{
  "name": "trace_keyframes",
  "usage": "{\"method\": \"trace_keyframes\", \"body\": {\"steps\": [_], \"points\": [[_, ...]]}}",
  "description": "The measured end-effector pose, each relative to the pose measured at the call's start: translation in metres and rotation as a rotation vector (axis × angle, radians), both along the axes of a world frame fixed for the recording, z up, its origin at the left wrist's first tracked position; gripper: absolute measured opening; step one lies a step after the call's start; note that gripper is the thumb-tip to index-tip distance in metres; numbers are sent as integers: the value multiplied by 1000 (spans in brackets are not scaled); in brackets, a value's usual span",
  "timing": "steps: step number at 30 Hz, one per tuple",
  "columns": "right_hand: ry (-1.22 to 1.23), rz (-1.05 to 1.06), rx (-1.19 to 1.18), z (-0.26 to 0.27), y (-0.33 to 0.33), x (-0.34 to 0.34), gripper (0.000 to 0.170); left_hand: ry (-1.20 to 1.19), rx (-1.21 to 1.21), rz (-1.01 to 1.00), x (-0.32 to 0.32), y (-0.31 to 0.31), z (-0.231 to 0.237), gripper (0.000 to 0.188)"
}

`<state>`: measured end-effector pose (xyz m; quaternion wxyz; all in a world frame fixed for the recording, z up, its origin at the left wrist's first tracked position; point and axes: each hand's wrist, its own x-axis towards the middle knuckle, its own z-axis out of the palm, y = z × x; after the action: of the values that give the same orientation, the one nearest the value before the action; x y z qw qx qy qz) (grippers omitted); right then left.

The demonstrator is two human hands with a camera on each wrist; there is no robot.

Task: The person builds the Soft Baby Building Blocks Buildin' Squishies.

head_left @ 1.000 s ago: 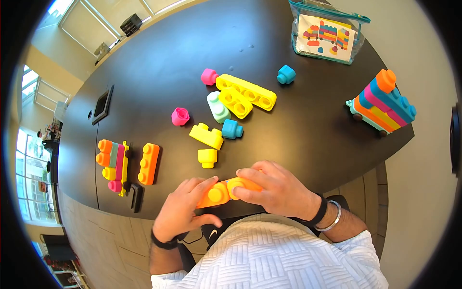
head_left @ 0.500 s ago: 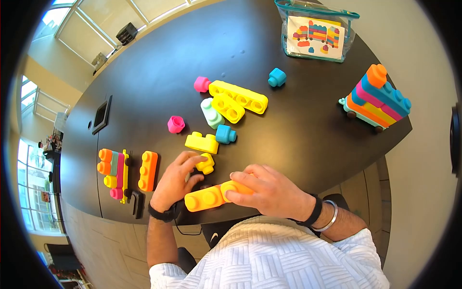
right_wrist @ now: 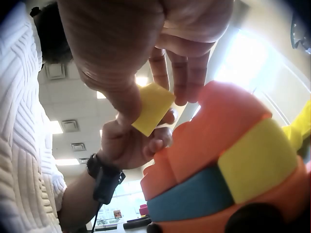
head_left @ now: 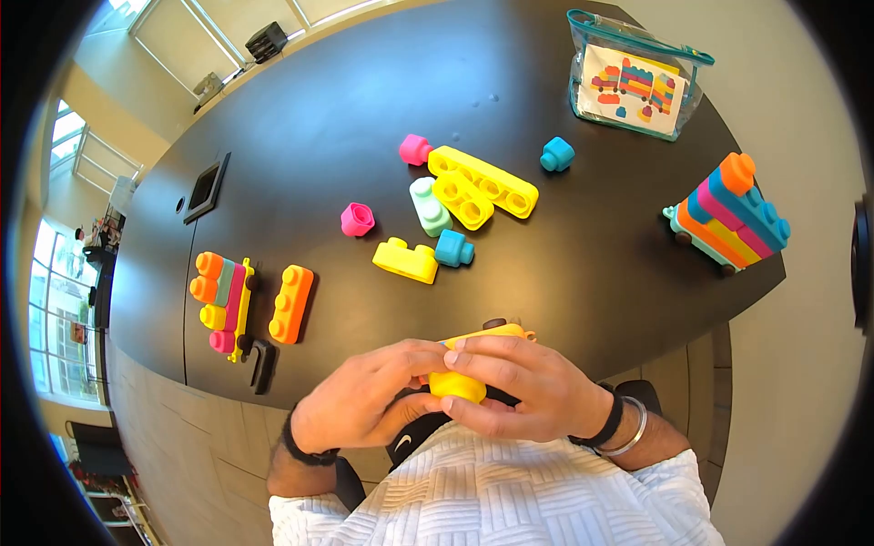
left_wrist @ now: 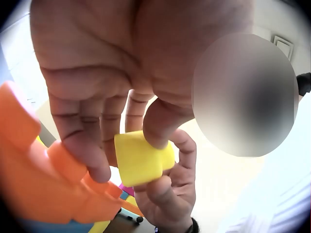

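Observation:
Close to the table's front edge, my left hand (head_left: 371, 393) and right hand (head_left: 528, 387) meet around one small yellow toy block (head_left: 458, 388). In the left wrist view, the left thumb presses the side of this yellow block (left_wrist: 138, 159), with the right thumb and fingers around its other end. The right wrist view has my right thumb against the block (right_wrist: 153, 109). Beside the hands is a wheeled block build (right_wrist: 194, 160) of orange, teal and yellow pieces; in the head view the hands mostly hide it, leaving a yellow edge (head_left: 492, 333) and a dark wheel showing.
Loose blocks lie mid-table: a yellow block (head_left: 405, 261), blue block (head_left: 453, 247), mint block (head_left: 430, 207), pink block (head_left: 358, 219) and long yellow block (head_left: 496, 187). Wheeled builds stand left (head_left: 225, 305) and right (head_left: 731, 214), an orange block (head_left: 291, 305) near the left one. A clear bag (head_left: 637, 77) stands at the back.
My left hand has lifted the small yellow block from the table and brought it to the right hand. The right hand has shifted from the orange-topped build to that block.

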<state>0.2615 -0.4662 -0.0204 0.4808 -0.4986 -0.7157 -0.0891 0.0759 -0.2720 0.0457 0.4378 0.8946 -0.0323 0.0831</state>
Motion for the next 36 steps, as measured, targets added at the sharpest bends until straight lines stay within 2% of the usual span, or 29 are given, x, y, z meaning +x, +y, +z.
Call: {"method": "trace_keyframes", "body": {"steps": [2, 3, 4, 6, 7, 9, 10, 12, 16, 20, 22, 23, 25, 28, 29, 30, 32, 33, 34, 36], "points": [[-12, -40, -40, 0, -1, 3, 38, 86, -12, -6, 6, 15, 12, 43], [-14, -39, -41, 1, -2, 4, 38, 9, 57, 77, 6, 28, 8, 34], [6, -63, -85, 2, -2, 5, 40, -12, 31, 155, 9, 43, 1, 36], [24, -91, -122, 3, -2, 5, 42, 55, 149, 275, 20, 72, -11, 44], [-1, -107, -149, 1, -1, 4, 44, 51, 153, 270, 24, 83, -22, 44], [-24, -134, -175, -1, 2, 3, 46, -28, 447, 243, 33, 100, -46, 52], [-45, -144, -167, -2, 3, 2, 46, -29, 446, 233, 37, 105, -54, 52], [-66, -162, -162, -4, 4, -1, 45, 115, 384, 184, 42, 109, -65, 58], [-62, -174, -123, -10, 9, -9, 50, 191, 296, 283, 47, 105, -66, 50], [-37, -163, -139, -10, 12, -13, 50, 70, 382, 246, 43, 113, -75, 52], [-43, -166, -149, -8, 11, -10, 50, 232, 227, 301, 39, 114, -70, 52], [-49, -168, -158, -7, 10, -8, 51, 231, 227, 298, 37, 114, -65, 52], [-55, -184, -168, -7, 9, -3, 52, 152, 271, 386, 29, 110, -49, 45], [-53, -208, -181, -6, 5, 5, 53, -66, 53, 412, 1, 105, -38, 44], [-42, -214, -181, -5, 5, 6, 53, -85, 16, 403, -14, 100, -35, 52], [-41, -204, -182, -3, 5, 7, 53, -83, 16, 413, -23, 93, -32, 52], [0, -206, -200, 3, 6, 8, 48, -136, 65, 288, -34, 76, -23, 73], [-2, -192, -198, 0, 7, 9, 48, -85, 210, 313, -35, 65, -12, 71], [-3, -180, -177, -5, 7, 10, 50, -86, 211, 326, -34, 59, -10, 71], [-11, -157, -158, -6, 9, 10, 51, -95, 316, 276, -30, 52, -9, 58]]}}
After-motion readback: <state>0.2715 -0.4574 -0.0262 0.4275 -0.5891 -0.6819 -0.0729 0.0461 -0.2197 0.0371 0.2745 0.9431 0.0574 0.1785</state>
